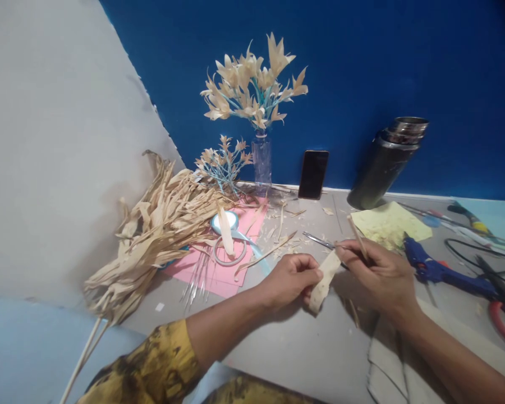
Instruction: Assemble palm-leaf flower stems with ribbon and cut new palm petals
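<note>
My left hand (293, 279) is closed in a pinch on a pale strip of dried husk (325, 274) held just above the grey table (303, 348). My right hand (376, 270) is closed round small metal scissors (317, 240), whose blades point left past the top of the strip. A thin wooden stick (357, 237) also rises from the right hand's fingers. Both hands meet at the strip, near the table's middle.
A heap of dried husks (155, 230) lies left on pink paper (219, 275) with wires and tape. Husk flowers in a vase (261, 160), a phone (313, 174) and a metal flask (385, 163) stand at the blue wall. A blue glue gun (440, 270), yellow cloth (389, 224) and cables lie right.
</note>
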### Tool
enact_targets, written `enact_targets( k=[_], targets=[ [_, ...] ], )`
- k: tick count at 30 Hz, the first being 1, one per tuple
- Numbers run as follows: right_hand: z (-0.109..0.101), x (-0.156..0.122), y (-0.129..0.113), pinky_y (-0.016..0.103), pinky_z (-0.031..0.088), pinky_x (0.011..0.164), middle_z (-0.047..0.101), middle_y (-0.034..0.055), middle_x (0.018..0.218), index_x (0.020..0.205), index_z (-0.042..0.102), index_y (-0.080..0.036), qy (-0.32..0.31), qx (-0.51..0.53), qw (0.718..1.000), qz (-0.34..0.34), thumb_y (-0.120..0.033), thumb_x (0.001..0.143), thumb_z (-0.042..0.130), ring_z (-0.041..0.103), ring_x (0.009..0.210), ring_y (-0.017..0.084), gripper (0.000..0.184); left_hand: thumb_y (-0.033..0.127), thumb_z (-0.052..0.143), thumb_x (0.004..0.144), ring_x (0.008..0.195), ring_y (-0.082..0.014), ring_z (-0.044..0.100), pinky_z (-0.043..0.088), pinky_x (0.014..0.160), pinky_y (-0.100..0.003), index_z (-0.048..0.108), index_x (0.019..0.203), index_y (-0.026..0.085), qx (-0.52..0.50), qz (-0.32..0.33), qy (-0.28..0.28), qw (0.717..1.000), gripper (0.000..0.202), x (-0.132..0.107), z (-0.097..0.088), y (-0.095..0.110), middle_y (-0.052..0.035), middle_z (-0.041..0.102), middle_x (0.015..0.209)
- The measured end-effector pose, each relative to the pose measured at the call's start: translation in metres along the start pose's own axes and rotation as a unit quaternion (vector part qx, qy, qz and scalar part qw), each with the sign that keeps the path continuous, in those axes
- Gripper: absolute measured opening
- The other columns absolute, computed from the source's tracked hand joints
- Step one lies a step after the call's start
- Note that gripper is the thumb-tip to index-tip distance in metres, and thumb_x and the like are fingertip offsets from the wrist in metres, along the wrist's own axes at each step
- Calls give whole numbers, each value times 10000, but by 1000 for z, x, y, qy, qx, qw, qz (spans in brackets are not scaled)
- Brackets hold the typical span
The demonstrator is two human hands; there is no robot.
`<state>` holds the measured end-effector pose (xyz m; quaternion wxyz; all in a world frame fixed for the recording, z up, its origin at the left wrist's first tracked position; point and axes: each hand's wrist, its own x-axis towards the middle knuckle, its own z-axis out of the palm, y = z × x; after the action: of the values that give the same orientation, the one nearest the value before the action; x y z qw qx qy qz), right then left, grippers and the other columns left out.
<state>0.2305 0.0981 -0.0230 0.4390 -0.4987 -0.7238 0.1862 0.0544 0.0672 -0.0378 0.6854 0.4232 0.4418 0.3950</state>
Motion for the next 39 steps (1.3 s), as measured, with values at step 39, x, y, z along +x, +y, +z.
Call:
enact_targets(
  k=[39],
  targets=[
    [11, -2, -8, 245, 411, 558, 627, -19, 687, 861, 699, -175, -170, 223, 947, 157, -350, 782, 648, 517, 607, 141, 199, 287, 781, 634, 425, -46, 339, 264, 459, -197, 490, 708, 190, -41, 73, 88, 993, 316, 1, 10, 5, 85, 443, 487]
  ],
)
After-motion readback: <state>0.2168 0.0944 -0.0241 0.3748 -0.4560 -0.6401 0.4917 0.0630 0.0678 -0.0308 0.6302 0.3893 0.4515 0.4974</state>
